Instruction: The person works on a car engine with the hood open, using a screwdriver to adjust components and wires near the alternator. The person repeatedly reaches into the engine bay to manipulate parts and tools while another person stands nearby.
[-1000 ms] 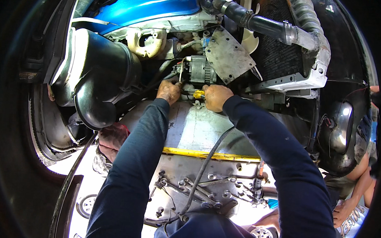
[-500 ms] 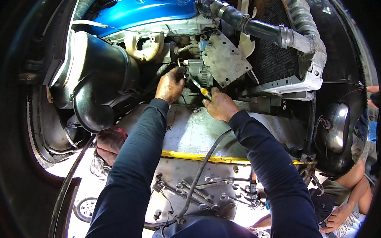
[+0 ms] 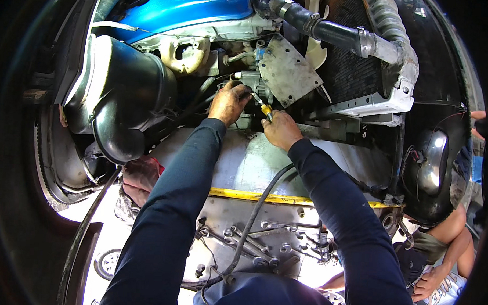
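In the engine bay, my right hand is closed round a screwdriver with a yellow and black handle. Its metal shaft slants up and left toward the finger ends of my left hand. Those left fingers are curled at the rear end of a grey, finned alternator, and what they grip there is hidden. Just right of the alternator is a flat metal plate with bolt holes. The exhaust manifold lies above and left of my hands, under the blue valve cover.
A large black air duct fills the left side. The radiator, fan and thick hose stand on the right. Below the yellow-edged panel, several wrenches lie on metal. Another person's hand shows at lower right.
My left hand has shifted slightly right and down, closer to the screwdriver's shaft. The screwdriver is steeper, and my right hand stays closed on it.
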{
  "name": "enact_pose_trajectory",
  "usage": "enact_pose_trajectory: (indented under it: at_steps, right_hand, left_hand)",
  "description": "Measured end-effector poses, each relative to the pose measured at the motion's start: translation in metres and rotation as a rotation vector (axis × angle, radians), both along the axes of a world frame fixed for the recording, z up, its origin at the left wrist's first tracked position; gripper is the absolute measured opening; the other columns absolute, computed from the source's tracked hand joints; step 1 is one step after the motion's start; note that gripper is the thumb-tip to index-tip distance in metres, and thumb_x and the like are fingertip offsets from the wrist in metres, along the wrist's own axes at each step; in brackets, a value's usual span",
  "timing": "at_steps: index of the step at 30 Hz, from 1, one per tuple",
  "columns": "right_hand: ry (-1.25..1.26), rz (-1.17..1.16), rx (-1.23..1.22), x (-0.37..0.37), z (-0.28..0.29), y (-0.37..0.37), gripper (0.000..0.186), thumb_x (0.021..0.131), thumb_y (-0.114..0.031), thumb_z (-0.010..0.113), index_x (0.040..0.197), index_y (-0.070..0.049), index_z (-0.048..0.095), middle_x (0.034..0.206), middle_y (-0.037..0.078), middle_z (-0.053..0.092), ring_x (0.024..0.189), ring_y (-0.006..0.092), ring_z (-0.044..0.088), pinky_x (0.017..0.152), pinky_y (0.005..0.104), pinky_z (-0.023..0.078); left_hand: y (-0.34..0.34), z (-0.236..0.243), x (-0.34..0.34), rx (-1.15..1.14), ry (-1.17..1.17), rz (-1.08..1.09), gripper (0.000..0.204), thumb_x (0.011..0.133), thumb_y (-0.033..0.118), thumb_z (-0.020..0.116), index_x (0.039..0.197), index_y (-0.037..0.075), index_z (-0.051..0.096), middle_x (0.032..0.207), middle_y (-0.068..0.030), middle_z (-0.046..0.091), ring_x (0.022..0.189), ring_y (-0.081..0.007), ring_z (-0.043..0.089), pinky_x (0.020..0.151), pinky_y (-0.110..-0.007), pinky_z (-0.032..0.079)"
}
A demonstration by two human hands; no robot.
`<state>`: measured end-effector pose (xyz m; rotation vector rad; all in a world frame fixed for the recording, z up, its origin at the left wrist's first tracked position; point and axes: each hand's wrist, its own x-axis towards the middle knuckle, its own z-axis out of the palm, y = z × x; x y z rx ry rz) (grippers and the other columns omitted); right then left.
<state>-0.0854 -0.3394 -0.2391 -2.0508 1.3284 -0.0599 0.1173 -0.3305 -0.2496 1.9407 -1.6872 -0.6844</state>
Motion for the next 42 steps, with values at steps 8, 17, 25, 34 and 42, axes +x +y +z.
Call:
enact_pose_trajectory:
  at_steps: [8, 17, 25, 34, 42]
  right_hand:
    - [0.002, -0.039, -0.032, 0.001, -0.003, -0.002, 0.039, 0.092, -0.029, 0.065, 0.102, 0.008, 0.067, 0.101, 0.031, 0.068, 0.102, 0.0462, 0.065, 0.092, 0.0509, 0.052]
    - [0.073, -0.058, 0.044, 0.021, 0.006, 0.004, 0.045, 0.094, -0.031, 0.064, 0.106, 0.013, 0.066, 0.105, 0.035, 0.067, 0.106, 0.0472, 0.065, 0.094, 0.0487, 0.051]
    - [0.029, -0.151, 0.173, 0.056, 0.016, 0.001, 0.048, 0.093, -0.033, 0.065, 0.105, 0.014, 0.068, 0.107, 0.035, 0.068, 0.105, 0.0473, 0.066, 0.094, 0.0482, 0.052]
    - [0.020, -0.176, 0.073, 0.063, 0.005, 0.007, 0.049, 0.095, -0.035, 0.061, 0.116, 0.009, 0.064, 0.114, 0.034, 0.066, 0.114, 0.0480, 0.062, 0.101, 0.0492, 0.050]
    - [-0.033, -0.104, 0.092, 0.057, 0.007, 0.005, 0.050, 0.099, -0.038, 0.058, 0.118, 0.008, 0.063, 0.113, 0.033, 0.066, 0.115, 0.0471, 0.061, 0.099, 0.0502, 0.050]
  left_hand:
    - [-0.004, 0.000, 0.011, -0.101, 0.097, 0.123, 0.030, 0.087, 0.018, 0.076, 0.113, 0.004, 0.071, 0.104, -0.0201, 0.074, 0.099, -0.0393, 0.070, 0.088, -0.044, 0.055]
    - [-0.013, -0.014, 0.014, 0.079, 0.153, 0.155, 0.025, 0.092, 0.017, 0.072, 0.108, -0.002, 0.073, 0.101, -0.0197, 0.076, 0.093, -0.0290, 0.073, 0.085, -0.038, 0.054]
    - [-0.015, -0.013, 0.031, -0.009, 0.239, 0.141, 0.033, 0.095, 0.019, 0.066, 0.118, -0.004, 0.071, 0.112, -0.0248, 0.073, 0.104, -0.0383, 0.071, 0.093, -0.041, 0.054]
    - [-0.016, -0.011, 0.037, 0.078, 0.332, 0.065, 0.036, 0.098, 0.022, 0.063, 0.120, -0.005, 0.069, 0.110, -0.0246, 0.074, 0.102, -0.0342, 0.072, 0.093, -0.040, 0.053]
    - [-0.013, -0.007, 0.040, 0.075, 0.249, 0.035, 0.033, 0.096, 0.021, 0.064, 0.115, -0.004, 0.070, 0.109, -0.0254, 0.073, 0.102, -0.0393, 0.070, 0.092, -0.043, 0.053]
